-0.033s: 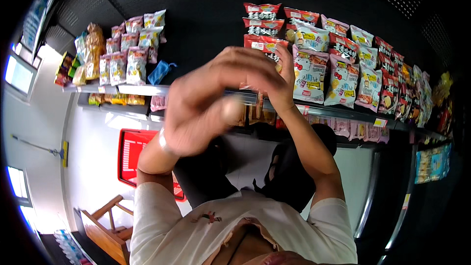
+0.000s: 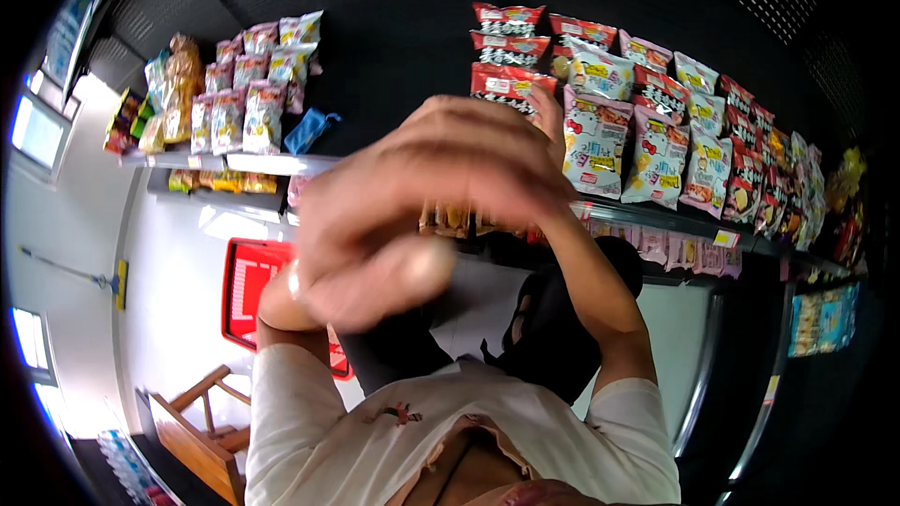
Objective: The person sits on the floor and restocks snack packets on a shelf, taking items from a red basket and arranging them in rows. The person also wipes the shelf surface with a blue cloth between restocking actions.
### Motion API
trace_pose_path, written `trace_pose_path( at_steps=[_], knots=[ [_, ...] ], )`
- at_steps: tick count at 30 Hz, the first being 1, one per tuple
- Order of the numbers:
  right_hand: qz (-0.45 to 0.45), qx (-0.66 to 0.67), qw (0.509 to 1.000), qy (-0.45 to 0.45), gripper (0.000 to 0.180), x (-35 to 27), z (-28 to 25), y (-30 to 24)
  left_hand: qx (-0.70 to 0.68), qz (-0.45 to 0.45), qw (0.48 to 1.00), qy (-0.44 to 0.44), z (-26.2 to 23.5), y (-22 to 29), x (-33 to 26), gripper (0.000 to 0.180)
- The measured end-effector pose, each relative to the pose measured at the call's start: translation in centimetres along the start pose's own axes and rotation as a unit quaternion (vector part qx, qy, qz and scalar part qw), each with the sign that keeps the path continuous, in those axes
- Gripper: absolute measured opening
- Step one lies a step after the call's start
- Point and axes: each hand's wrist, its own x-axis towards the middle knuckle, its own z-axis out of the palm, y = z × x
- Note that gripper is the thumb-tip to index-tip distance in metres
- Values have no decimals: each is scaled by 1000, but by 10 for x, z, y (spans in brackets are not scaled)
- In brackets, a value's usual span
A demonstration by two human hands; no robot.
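Note:
My left hand (image 2: pixel 422 183) is raised close in front of me, smeared by motion. Its fingers are bent and the thumb stands apart from them; I see nothing in its grasp. A pale band circles that wrist. Behind it, largely covered, my right hand (image 2: pixel 551 122) reaches to the front of the shelf. Its visible fingers are bent at the right edge of a red snack bag (image 2: pixel 504 81), whose lower part is hidden. Close by on the right stand a pink-and-white snack bag (image 2: pixel 596 145) and another pink-and-white bag (image 2: pixel 655 157).
More snack bags (image 2: pixel 262 117) stand on the shelf's left part beside a blue crumpled item (image 2: pixel 310 129). The metal shelf edge (image 2: pixel 647 215) runs across, with packets on a lower level. A red basket (image 2: pixel 246 295) and a wooden stool (image 2: pixel 202 431) are on the left.
My left hand has dropped slightly and shifted left, covering more of the right hand. The right hand stays by the red snack bag. The shelf view has shifted a little.

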Motion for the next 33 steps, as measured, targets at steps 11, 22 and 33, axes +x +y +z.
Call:
trace_pose_path(
  at_steps=[11, 22, 33],
  knots=[
    [-34, -24, 986, -163, 58, -31, 42, -42, 211, -39, 963, -162, 12, 104, -104, 30],
    [-14, 23, 969, -246, 52, -44, 88, -66, 332, -9, 937, 109, -34, 216, -202, 40],
    [22, 25, 959, -283, 50, -62, 84, -51, 618, -734, 281, 6, -71, 12, -612, 65]
  ],
)
